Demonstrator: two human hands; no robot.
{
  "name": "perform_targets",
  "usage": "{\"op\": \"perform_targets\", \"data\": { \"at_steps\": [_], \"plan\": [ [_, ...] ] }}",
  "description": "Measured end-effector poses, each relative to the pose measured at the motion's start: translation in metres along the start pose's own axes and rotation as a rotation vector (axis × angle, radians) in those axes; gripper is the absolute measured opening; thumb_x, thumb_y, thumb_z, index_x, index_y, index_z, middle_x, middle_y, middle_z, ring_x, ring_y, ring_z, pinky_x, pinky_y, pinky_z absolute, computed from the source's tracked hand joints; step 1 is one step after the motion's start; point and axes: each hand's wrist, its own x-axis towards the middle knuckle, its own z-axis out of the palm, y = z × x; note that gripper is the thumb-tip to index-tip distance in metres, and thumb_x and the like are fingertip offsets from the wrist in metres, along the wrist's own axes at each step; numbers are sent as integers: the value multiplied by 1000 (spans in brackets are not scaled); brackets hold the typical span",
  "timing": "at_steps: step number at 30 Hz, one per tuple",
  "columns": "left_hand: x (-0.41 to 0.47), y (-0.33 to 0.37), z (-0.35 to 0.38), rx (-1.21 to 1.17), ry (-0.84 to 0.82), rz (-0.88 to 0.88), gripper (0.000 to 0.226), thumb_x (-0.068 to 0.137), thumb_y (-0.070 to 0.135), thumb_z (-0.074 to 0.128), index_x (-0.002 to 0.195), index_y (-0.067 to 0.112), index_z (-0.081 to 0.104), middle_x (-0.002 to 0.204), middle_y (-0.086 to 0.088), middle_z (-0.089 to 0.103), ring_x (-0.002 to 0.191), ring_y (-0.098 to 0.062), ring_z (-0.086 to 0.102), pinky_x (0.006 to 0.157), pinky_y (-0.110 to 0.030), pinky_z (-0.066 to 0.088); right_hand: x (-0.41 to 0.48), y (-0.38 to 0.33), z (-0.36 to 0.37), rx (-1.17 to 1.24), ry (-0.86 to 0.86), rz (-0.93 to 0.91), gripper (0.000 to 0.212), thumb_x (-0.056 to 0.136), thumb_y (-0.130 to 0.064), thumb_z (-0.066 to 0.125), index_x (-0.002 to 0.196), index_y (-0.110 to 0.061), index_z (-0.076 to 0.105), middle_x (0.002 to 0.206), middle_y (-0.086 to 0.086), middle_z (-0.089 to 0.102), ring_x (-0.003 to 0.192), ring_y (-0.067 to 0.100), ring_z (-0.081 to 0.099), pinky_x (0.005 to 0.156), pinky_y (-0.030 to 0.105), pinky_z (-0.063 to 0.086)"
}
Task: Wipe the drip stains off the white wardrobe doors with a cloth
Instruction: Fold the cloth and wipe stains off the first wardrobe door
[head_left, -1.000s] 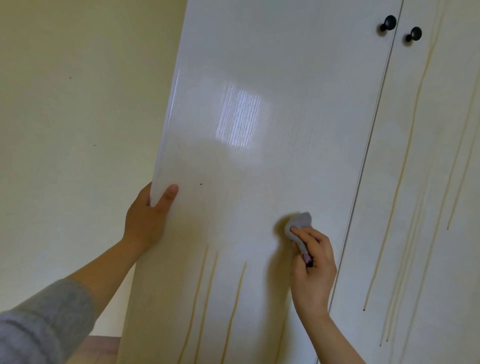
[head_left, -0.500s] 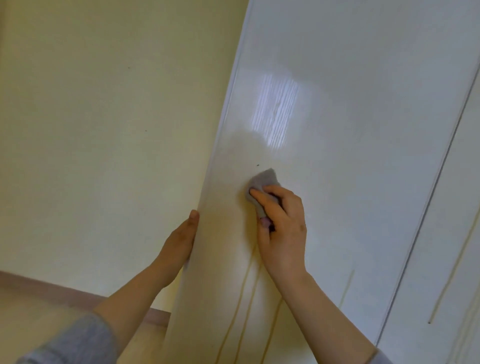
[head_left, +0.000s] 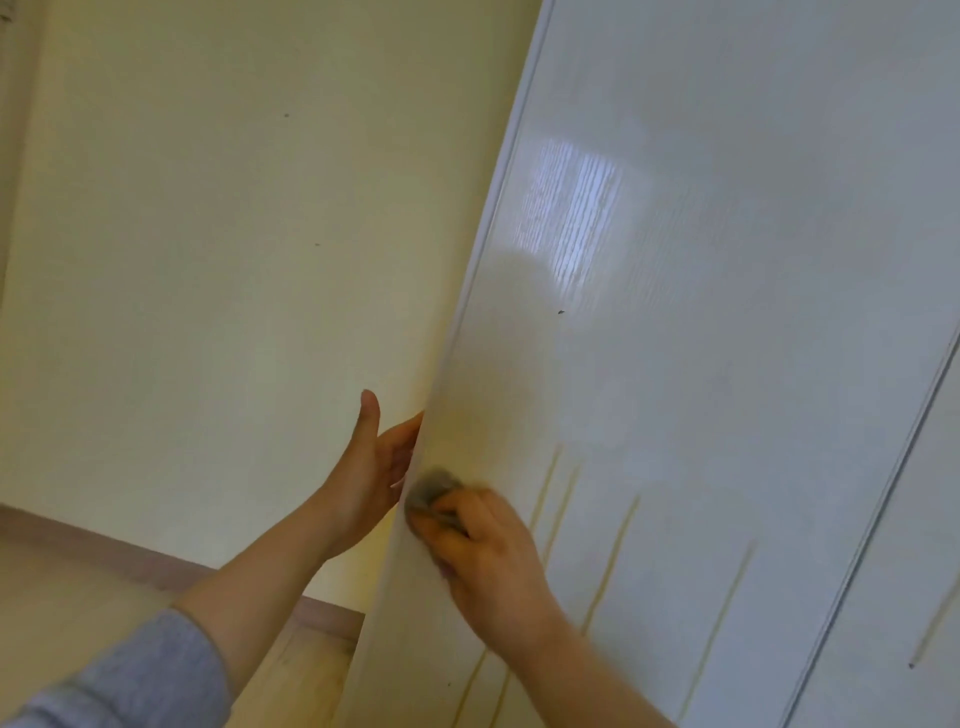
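The right hand (head_left: 483, 561), blurred, grips a small grey cloth (head_left: 431, 486) against the glossy white wardrobe door (head_left: 701, 312) near its left edge, left of the yellow-brown drip stains (head_left: 612, 564). The left hand (head_left: 374, 467) touches that edge, thumb lifted clear, fingers extended behind it.

The cloth (head_left: 434, 486) is lying on the front of the door (head_left: 675, 312), near its left edge, under the right hand (head_left: 488, 561); the left hand (head_left: 371, 478) is resting at that edge.

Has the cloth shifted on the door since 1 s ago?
Yes. The cloth went left across the door: from beside the door seam to its outer edge, now left of the drip streaks, below the dark speck.
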Motion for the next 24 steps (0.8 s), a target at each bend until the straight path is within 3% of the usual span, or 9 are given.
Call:
{"op": "perform_targets", "data": {
  "at_steps": [2, 4, 7, 11, 13, 16, 19, 22, 24],
  "plan": [
    [0, 0, -3, 18, 7, -5, 76, 80, 77, 8, 124, 41, 57, 124, 16, 67, 124, -8, 56, 105, -33, 42, -5, -4, -2, -26, -11, -47, 32, 87, -13, 53, 111, -13, 74, 101, -6, 57, 93, 13, 51, 80, 22, 48],
    [-1, -1, -4, 50, -6, -5, 76, 81, 78, 9, 127, 41, 57, 127, 16, 66, 128, -9, 54, 110, -36, 39, 11, -1, -19, -26, 87, -38, 32, 85, -7, 56, 110, -11, 75, 100, -1, 58, 92, 18, 52, 76, 26, 48],
    [0, -2, -5, 134, -7, 17, 81, 81, 84, 11, 137, 42, 53, 134, 17, 61, 133, -7, 49, 116, -40, 33, 48, 24, -64, -64, 327, 84, 42, 81, -8, 49, 114, -8, 73, 108, 4, 57, 97, 22, 50, 85, 24, 42],
    [-2, -4, -1, 265, 38, 50, 91, 69, 92, 22, 139, 43, 51, 136, 22, 58, 132, -2, 48, 116, -39, 35, 87, 64, -103, -156, 458, 256, 47, 77, -8, 45, 116, -7, 72, 107, 17, 62, 99, 22, 45, 86, 20, 33],
    [-4, -4, 2, 290, 58, 74, 84, 68, 91, 23, 132, 48, 55, 130, 24, 61, 128, -1, 51, 114, -37, 37, 82, 64, -94, -144, 431, 257, 48, 76, -8, 45, 115, -7, 72, 106, 17, 61, 98, 23, 45, 85, 19, 32],
    [-6, -5, 6, 327, 89, 84, 79, 74, 92, 22, 127, 47, 58, 123, 21, 66, 120, -2, 57, 110, -38, 42, 32, 45, -57, -102, 251, 131, 46, 76, -9, 49, 116, -9, 72, 111, 6, 53, 100, 24, 47, 87, 21, 34],
    [-7, -5, 9, 363, 117, 110, 78, 74, 92, 26, 124, 44, 61, 119, 18, 68, 116, -5, 61, 108, -40, 44, -31, 21, -23, -51, 117, 57, 33, 97, -13, 46, 115, -11, 73, 110, -2, 50, 97, 21, 53, 84, 27, 45],
    [-9, -6, 15, 380, 179, 138, 47, 83, 81, 35, 114, 52, 56, 122, 19, 64, 118, -7, 58, 109, -40, 43, -44, 13, -21, -22, 96, 55, 30, 95, -13, 49, 111, -13, 75, 106, -3, 51, 93, 21, 55, 79, 27, 48],
    [-10, -5, 19, 389, 218, 146, 39, 82, 72, 38, 114, 55, 52, 123, 23, 61, 117, -5, 57, 106, -37, 44, -28, 16, -42, -10, 168, 103, 35, 88, -10, 50, 114, -13, 73, 109, -1, 52, 98, 20, 53, 91, 17, 42]
  ]
}}
